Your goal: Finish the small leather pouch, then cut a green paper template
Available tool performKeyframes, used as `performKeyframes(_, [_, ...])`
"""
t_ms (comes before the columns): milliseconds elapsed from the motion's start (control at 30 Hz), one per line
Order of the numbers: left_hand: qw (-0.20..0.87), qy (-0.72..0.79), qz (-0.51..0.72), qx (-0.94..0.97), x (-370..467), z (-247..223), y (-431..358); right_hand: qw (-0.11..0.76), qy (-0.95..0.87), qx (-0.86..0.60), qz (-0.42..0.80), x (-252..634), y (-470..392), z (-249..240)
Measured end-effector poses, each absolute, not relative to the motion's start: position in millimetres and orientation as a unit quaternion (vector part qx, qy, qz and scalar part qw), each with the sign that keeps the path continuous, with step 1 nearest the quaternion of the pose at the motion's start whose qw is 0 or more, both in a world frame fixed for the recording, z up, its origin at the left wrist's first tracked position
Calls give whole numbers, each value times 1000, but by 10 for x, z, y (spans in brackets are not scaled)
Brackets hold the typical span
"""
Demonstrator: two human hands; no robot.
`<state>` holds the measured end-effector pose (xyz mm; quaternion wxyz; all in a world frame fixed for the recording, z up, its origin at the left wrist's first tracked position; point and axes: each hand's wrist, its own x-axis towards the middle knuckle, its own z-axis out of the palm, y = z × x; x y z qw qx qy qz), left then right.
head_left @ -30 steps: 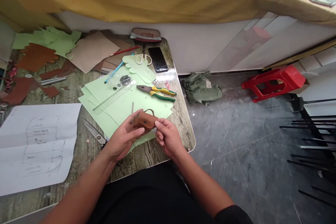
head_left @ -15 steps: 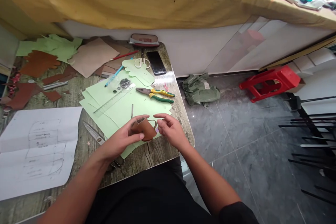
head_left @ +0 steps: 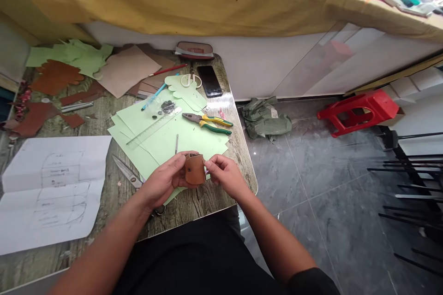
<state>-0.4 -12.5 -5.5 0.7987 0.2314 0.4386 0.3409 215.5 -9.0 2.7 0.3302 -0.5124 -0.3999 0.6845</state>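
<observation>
A small brown leather pouch [head_left: 195, 170] with a dark snap on its front is held upright above the table's near edge. My left hand [head_left: 166, 176] grips its left side, thumb near the top and fingers behind and below. At the pouch's right edge, my right hand [head_left: 224, 173] has its thumb and fingertips closed on the edge or its strap; the exact grip is partly hidden. Green paper sheets [head_left: 162, 140] lie beneath and beyond the hands. A thin metal rod [head_left: 177, 143] lies just past the pouch. Pliers [head_left: 207, 123] with yellow-green handles rest farther up the sheets.
Large scissors [head_left: 126, 170] lie left of my left hand, beside a paper with a drawn pattern [head_left: 58, 189]. A clear ruler [head_left: 154, 126], black snaps [head_left: 168, 107], a phone [head_left: 209, 80] and leather scraps [head_left: 57, 78] lie farther back. A red stool [head_left: 360, 113] is on the floor.
The pouch has turned so its front with the snap faces me. My right hand has moved in from beside the strap to grip the pouch's right edge.
</observation>
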Motion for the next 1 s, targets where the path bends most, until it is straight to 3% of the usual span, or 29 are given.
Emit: performKeyframes(1000, [804, 475, 253, 253, -24, -39, -114, 327, -552, -489, 591, 2194, -43, 59])
